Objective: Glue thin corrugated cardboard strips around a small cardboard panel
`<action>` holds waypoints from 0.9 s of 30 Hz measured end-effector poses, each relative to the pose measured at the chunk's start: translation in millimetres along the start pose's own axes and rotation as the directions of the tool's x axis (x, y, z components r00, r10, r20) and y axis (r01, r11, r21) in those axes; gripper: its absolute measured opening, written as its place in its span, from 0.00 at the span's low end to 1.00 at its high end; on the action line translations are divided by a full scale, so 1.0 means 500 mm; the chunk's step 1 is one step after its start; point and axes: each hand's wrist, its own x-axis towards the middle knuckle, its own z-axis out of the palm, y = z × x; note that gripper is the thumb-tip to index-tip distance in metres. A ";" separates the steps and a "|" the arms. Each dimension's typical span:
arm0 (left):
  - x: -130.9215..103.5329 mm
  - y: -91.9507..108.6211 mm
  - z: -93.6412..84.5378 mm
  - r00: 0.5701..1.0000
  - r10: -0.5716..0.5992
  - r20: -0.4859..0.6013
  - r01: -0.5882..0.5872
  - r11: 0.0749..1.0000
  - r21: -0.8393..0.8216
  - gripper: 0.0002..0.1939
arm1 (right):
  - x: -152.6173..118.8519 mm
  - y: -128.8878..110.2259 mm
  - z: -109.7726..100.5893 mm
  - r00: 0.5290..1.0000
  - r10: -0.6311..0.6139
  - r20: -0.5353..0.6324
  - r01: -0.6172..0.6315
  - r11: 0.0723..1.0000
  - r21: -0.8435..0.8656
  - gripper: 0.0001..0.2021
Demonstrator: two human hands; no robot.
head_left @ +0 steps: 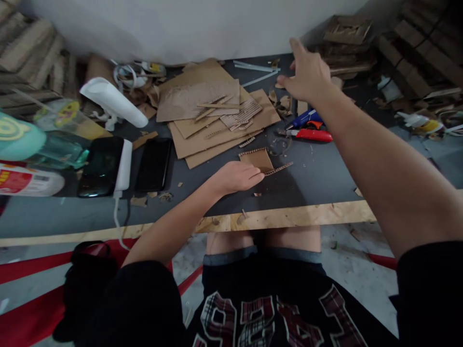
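Observation:
My left hand [240, 177] is closed near the table's front edge, its fingertips pinching a thin corrugated cardboard strip [280, 168]. The strip lies along the near edge of a small cardboard square [257, 159], which has another corrugated strip along its far edge. Whether the near strip is fixed to the square, I cannot tell. My right hand [307, 72] reaches toward the back of the table with fingers apart and nothing in them. Close by are white glue sticks [256, 66] and cardboard scraps. A blue-handled tool [306, 118] and a red utility knife [311, 135] lie below that forearm.
Stacked cardboard sheets [197, 130] with loose strips lie left of centre. Farther left are two phones [154, 165], a white power bank [124, 164], a white roll [114, 101] and bottles [21, 137]. Cardboard piles [408, 53] stand back right. A wooden edge [282, 217] borders the front.

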 end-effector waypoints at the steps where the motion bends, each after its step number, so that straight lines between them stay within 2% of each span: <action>1: 0.000 0.000 0.000 1.000 0.016 -0.022 -0.016 1.000 0.011 0.20 | -0.017 -0.017 -0.009 1.000 0.011 -0.021 -0.011 1.000 0.022 0.33; 2: 0.000 -0.001 0.000 0.998 0.040 -0.053 -0.039 0.999 0.031 0.18 | -0.036 -0.034 -0.017 0.996 -0.084 0.014 0.084 0.996 0.030 0.26; 3: 0.001 -0.002 -0.001 0.993 0.072 -0.089 -0.067 0.996 0.057 0.17 | -0.055 -0.052 -0.025 0.975 -0.192 0.115 0.188 0.981 0.046 0.18; 4: 0.001 -0.003 -0.002 0.987 0.106 -0.123 -0.095 0.992 0.085 0.15 | -0.073 -0.068 -0.030 0.924 -0.271 0.270 0.257 0.962 0.087 0.14; 6: 0.002 -0.005 -0.004 0.972 0.156 -0.179 -0.135 0.983 0.124 0.13 | -0.109 -0.095 -0.032 0.825 -0.261 0.501 0.233 0.965 0.119 0.10; 10: 0.005 -0.007 -0.005 0.968 0.159 -0.194 -0.138 0.984 0.116 0.11 | -0.164 -0.125 -0.004 0.858 -0.046 0.512 0.107 0.990 -0.092 0.11; 13: 0.004 -0.008 -0.004 0.974 0.149 -0.168 -0.131 0.985 0.114 0.10 | -0.180 -0.125 0.010 0.829 -0.056 0.556 0.146 0.982 -0.120 0.06; 16: 0.001 -0.009 -0.001 0.977 0.153 -0.148 -0.136 0.984 0.118 0.10 | -0.166 -0.101 -0.014 0.784 -0.124 0.608 0.214 0.974 -0.078 0.05; 17: -0.001 -0.010 -0.001 0.978 0.154 -0.139 -0.139 0.984 0.112 0.10 | -0.156 -0.088 -0.030 0.802 -0.151 0.578 0.216 0.975 -0.045 0.05; 18: -0.002 -0.011 0.000 0.980 0.154 -0.127 -0.142 0.985 0.100 0.11 | -0.143 -0.075 -0.047 0.862 -0.156 0.482 0.187 0.982 -0.016 0.07; 20: -0.005 -0.014 0.002 0.985 0.141 -0.100 -0.135 0.989 0.061 0.12 | -0.113 -0.049 -0.079 0.947 -0.076 0.312 0.098 0.994 -0.055 0.13; 21: -0.006 -0.015 0.002 0.988 0.130 -0.088 -0.126 0.991 0.041 0.12 | -0.099 -0.040 -0.090 0.982 -0.019 0.188 0.030 0.998 -0.053 0.17; 22: -0.007 -0.016 0.003 0.990 0.118 -0.081 -0.116 0.993 0.023 0.13 | -0.086 -0.034 -0.097 0.998 0.051 0.040 -0.052 0.998 0.018 0.17; 23: -0.007 -0.017 0.004 0.991 0.108 -0.080 -0.108 0.994 0.009 0.13 | -0.077 -0.031 -0.100 0.998 0.052 -0.035 -0.049 0.996 0.080 0.19; 24: -0.008 -0.018 0.004 0.991 0.100 -0.085 -0.101 0.995 0.000 0.12 | -0.071 -0.032 -0.101 0.998 0.043 -0.044 -0.038 0.993 0.115 0.27; 25: -0.008 -0.018 0.004 0.991 0.094 -0.096 -0.095 0.995 -0.007 0.12 | -0.069 -0.035 -0.101 0.996 0.084 -0.026 -0.080 0.991 0.107 0.39; 26: -0.008 -0.018 0.005 0.990 0.093 -0.109 -0.094 0.995 -0.011 0.11 | -0.072 -0.041 -0.100 0.988 0.149 0.038 -0.151 0.986 0.067 0.51; 27: -0.007 -0.018 0.005 0.988 0.092 -0.121 -0.095 0.995 -0.016 0.10 | -0.078 -0.046 -0.099 0.967 0.232 0.101 -0.235 0.972 0.014 0.58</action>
